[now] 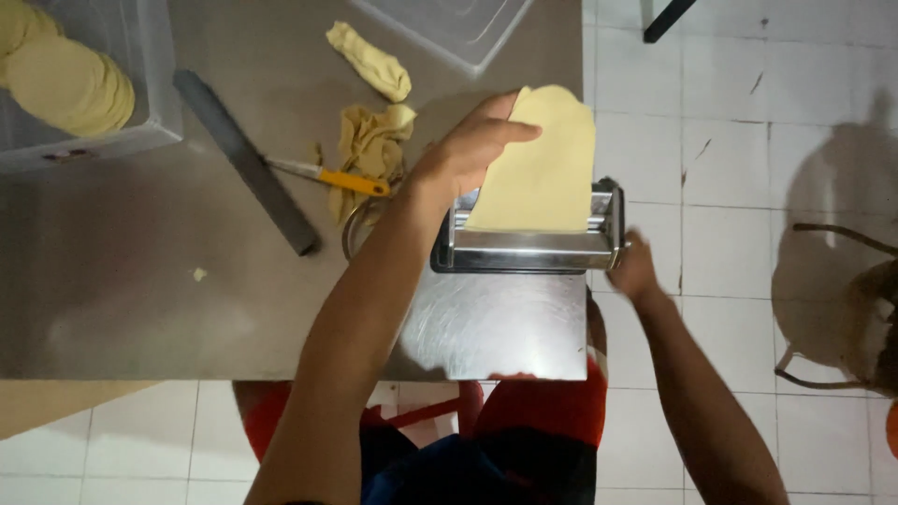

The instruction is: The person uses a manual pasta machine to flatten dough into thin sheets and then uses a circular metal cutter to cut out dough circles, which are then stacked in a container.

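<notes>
White square floor tiles [730, 140] with dark grout lines fill the right side and lower edge of the view. Over them stands a grey brushed-steel worktable [122, 281], occupying the left and centre. A clear plastic tub [154, 103] sits at the table's upper left corner; it holds a stack of pale yellow dough rounds [65, 84] and carries a small dark label strip low on its front wall, too blurred to describe further. A second clear plastic container [449, 33] lies at the top centre edge. A polished steel hand-cranked pasta roller [528, 245] is fixed at the table's right edge, just beside a shiny steel plate [496, 327]. A long grey flat metal bar [248, 164] lies diagonally on the table, touching a yellow-handled knife [327, 176]. Crumpled yellow dough scraps [369, 140] sit near the knife, with a folded strip of dough [369, 61] above them.

A pale yellow flat dough sheet [547, 164] stands upright in the roller's slot. The left hand [472, 145] pinches its top edge, fingers pressed together. The right hand [636, 271] is at the roller's right end, blurred; cannot tell its grip.
</notes>
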